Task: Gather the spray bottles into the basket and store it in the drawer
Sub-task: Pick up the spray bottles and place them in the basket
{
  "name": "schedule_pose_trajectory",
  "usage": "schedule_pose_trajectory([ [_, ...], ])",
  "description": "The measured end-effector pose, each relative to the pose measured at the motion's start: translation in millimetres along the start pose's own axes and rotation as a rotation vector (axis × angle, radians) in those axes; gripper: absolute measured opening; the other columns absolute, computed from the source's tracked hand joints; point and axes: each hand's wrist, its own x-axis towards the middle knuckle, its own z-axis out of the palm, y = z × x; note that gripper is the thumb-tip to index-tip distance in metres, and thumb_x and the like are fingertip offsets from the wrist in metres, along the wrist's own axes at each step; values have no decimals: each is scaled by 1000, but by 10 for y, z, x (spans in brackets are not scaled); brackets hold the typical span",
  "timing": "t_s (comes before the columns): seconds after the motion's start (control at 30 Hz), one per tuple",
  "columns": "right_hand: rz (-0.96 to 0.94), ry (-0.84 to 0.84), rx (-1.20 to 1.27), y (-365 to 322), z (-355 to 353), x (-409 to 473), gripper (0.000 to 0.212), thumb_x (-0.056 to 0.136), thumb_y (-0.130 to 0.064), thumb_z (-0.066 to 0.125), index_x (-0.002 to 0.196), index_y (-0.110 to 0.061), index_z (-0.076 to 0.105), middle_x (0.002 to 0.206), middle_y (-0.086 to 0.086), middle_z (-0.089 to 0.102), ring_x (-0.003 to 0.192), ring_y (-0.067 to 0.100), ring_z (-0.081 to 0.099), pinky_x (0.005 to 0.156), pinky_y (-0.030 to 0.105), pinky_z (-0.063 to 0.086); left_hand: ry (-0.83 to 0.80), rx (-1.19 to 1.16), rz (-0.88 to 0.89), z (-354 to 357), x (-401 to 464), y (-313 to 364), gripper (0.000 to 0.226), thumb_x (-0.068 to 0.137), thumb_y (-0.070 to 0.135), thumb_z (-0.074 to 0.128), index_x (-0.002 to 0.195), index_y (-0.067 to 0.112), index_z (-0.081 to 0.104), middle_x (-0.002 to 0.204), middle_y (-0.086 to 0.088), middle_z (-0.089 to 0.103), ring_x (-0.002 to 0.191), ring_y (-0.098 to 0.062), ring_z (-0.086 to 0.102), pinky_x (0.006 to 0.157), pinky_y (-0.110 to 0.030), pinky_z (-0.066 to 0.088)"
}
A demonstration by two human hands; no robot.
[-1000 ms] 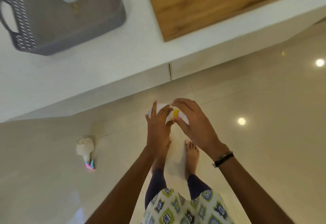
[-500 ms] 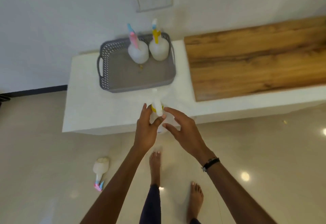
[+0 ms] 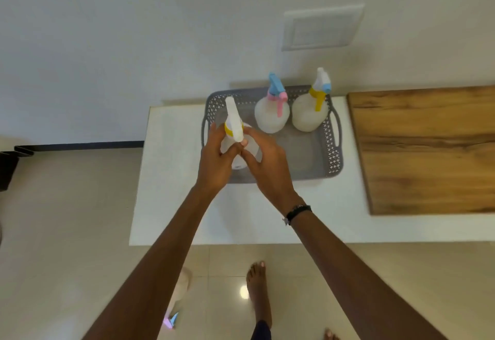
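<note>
A grey perforated basket (image 3: 332,141) sits on the white counter (image 3: 171,179). Two white spray bottles stand upright at its back: one with a blue and pink head (image 3: 272,115) and one with a white, blue and yellow head (image 3: 308,112). I hold a third spray bottle (image 3: 234,123), white head and yellow collar, upright over the basket's left part. My left hand (image 3: 214,160) and my right hand (image 3: 265,160) both grip its body. A fourth spray bottle (image 3: 180,294) lies on the floor, partly hidden behind my left forearm.
A wooden slab (image 3: 428,149) covers the counter to the right of the basket. A white wall with a plate (image 3: 321,28) rises behind. Beige tiled floor lies below, with my bare feet (image 3: 258,289) near the counter's front edge.
I have straightened up from the floor and carried the yellow-collared bottle up and forward. It was in front of the counter edge half a second ago; now it is over the basket's left side.
</note>
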Motion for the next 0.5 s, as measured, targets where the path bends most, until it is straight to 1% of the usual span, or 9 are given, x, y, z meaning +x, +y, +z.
schedule_pose_trajectory([
  [0.03,2,13,-11,38,91,138,36,93,-12,59,128,-4,55,128,11,62,119,22,57,103,33,45,-5,3,-12,-19,163,-54,44,92,18,57,128,34,39,142,-12,47,125,-29,50,102,-38,45],
  [0.1,20,40,-34,133,253,387,37,93,-12,59,128,-3,55,127,12,63,117,24,58,104,33,45,-39,16,-24,-34,476,-170,47,92,18,57,134,27,37,143,-12,46,129,-30,47,107,-42,42],
  [0.2,66,62,-55,294,437,677,40,92,-12,59,131,-5,52,129,11,61,119,22,57,105,31,43,-79,57,-21,-11,858,-354,48,92,16,57,136,14,40,138,-13,51,124,-29,52,105,-44,44],
  [0.3,83,65,-48,450,559,897,40,93,-8,58,132,-6,51,128,9,62,119,19,57,103,26,44,-78,89,-1,18,1131,-511,46,92,18,58,134,12,42,133,-12,55,119,-28,56,102,-47,47],
  [0.37,102,61,-57,542,627,1004,39,93,-7,57,131,-7,52,127,8,62,118,18,57,102,26,44,-88,99,-3,33,1266,-604,46,92,18,58,134,12,43,134,-12,54,119,-28,56,101,-47,47],
  [0.43,132,58,-77,614,686,1060,39,93,-7,57,131,-8,52,127,7,63,118,19,57,100,21,44,-104,108,-13,41,1347,-693,46,92,18,58,135,13,43,136,-10,53,120,-27,55,102,-45,47],
  [0.5,144,54,-90,667,736,1079,39,92,-8,58,131,-8,52,128,8,62,118,19,57,99,20,43,-106,74,-23,38,1378,-764,45,91,15,59,134,14,44,131,-8,56,118,-25,56,100,-39,48],
])
